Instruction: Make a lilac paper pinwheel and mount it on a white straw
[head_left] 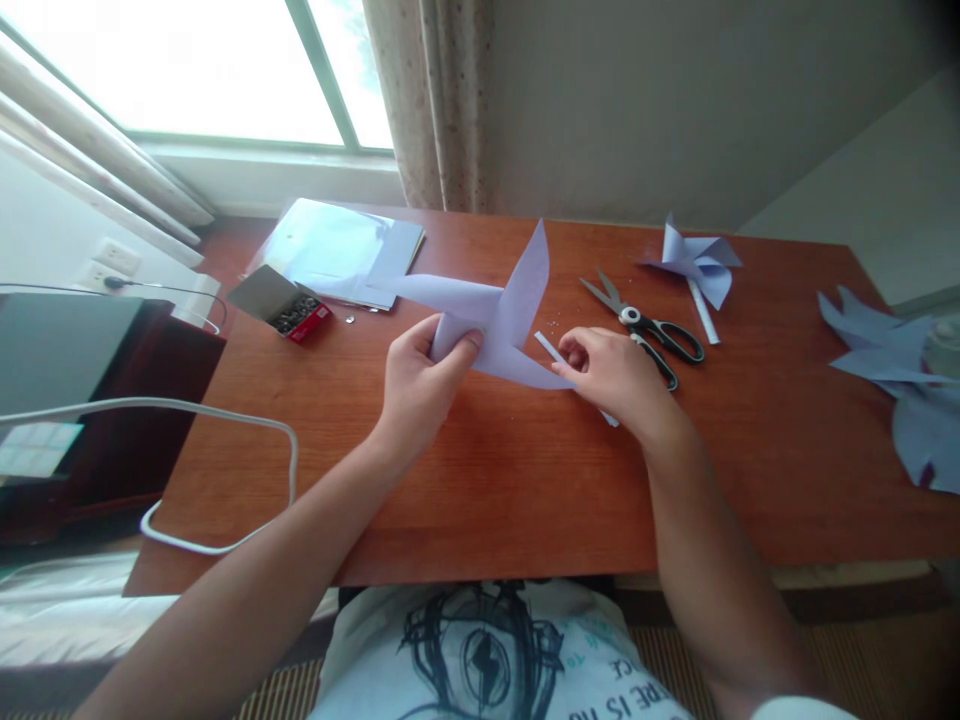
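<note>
My left hand (424, 385) is closed on a pale lilac paper pinwheel (517, 305), its thumb pressed near the middle over a folded blade. The pinwheel is held above the table, its blades spread out. At the right, my right hand (611, 375) has its fingers curled, with thumb and finger at the tip of the pinwheel's lower right blade, seemingly pinching it. A thin white paper stick (550, 346) lies below that hand, its middle hidden by the fingers. Scissors (637, 322) with dark handles lie partly open just beyond my right hand.
A finished pinwheel on a stick (697, 262) lies at the back right. More cut paper shapes (885, 345) are at the right edge. An open red box (300, 315) of small metal pieces stands by a clear folder (337, 245). A white cable (292, 450) loops over the table's left side.
</note>
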